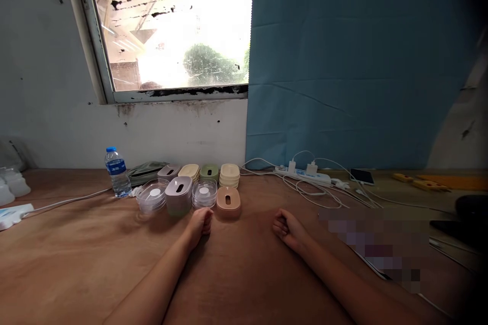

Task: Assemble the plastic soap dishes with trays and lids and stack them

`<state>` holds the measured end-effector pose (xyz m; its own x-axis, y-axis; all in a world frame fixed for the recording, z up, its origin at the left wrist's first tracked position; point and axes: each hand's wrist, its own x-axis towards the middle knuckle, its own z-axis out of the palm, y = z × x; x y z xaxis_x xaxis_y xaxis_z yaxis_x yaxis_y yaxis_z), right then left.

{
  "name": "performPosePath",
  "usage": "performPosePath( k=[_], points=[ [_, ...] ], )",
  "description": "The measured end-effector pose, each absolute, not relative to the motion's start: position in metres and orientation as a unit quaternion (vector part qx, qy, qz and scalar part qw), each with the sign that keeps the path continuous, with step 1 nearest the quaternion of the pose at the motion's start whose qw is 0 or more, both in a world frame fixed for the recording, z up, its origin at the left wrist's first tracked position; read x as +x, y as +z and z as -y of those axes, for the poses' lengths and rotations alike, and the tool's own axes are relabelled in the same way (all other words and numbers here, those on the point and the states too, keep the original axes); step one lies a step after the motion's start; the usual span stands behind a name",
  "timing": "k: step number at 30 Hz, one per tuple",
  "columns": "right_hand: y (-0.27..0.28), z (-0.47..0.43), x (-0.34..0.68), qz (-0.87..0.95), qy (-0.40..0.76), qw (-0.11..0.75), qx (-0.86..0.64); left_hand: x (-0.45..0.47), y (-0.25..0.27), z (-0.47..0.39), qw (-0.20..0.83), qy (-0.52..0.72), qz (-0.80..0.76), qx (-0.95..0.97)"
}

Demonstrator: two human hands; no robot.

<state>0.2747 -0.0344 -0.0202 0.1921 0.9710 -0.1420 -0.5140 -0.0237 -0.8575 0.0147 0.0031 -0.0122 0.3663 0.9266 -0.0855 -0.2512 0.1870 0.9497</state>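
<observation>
My left hand (pixel 200 224) rests on the brown tabletop (pixel 244 274), curled into a fist with nothing showing in it. Just beyond it stand a stack of clear plastic containers (pixel 205 194) and an orange slotted lid piece (pixel 229 202). A lilac slotted stack (pixel 179 195) is a little further left, beside more clear containers (pixel 152 196). Behind these sit a cream stack (pixel 229 175), a green slotted piece (pixel 209 172), a pale yellow stack (pixel 189 172) and another lilac piece (pixel 169 172). My right hand (pixel 288 229) is also a closed fist on the table, apart from every object.
A water bottle (pixel 118 172) stands at the back left, near a dark green pouch (pixel 147 171). A power strip (pixel 305 175) with chargers and tangled white cables (pixel 305 190) lies at the back right, beside a phone (pixel 362 176). A blurred patch (pixel 377 249) covers part of the right side.
</observation>
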Motion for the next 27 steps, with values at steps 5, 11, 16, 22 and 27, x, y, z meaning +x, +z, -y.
performPosePath(
  k=[5, 11, 16, 22, 27],
  points=[
    [-0.0219, 0.0322, 0.2813, 0.278, 0.570, 0.644, -0.428, 0.0151, -0.0150, -0.0067, 0.682, 0.422, -0.369, 0.470],
    [-0.0249, 0.0307, 0.2827, 0.293, 0.560, 0.646, -0.428, 0.0143, -0.0151, -0.0090, 0.680, 0.422, -0.372, 0.470],
    [-0.0251, 0.0310, 0.2817, 0.290, 0.555, 0.650, -0.430, 0.0138, -0.0127, -0.0073, 0.682, 0.423, -0.371, 0.467],
    [-0.0241, 0.0318, 0.2802, 0.290, 0.554, 0.652, -0.429, 0.0130, -0.0116, -0.0062, 0.676, 0.427, -0.371, 0.472],
    [-0.0239, 0.0328, 0.2758, 0.297, 0.549, 0.650, -0.433, 0.0122, -0.0116, -0.0064, 0.668, 0.422, -0.370, 0.488]
  ],
)
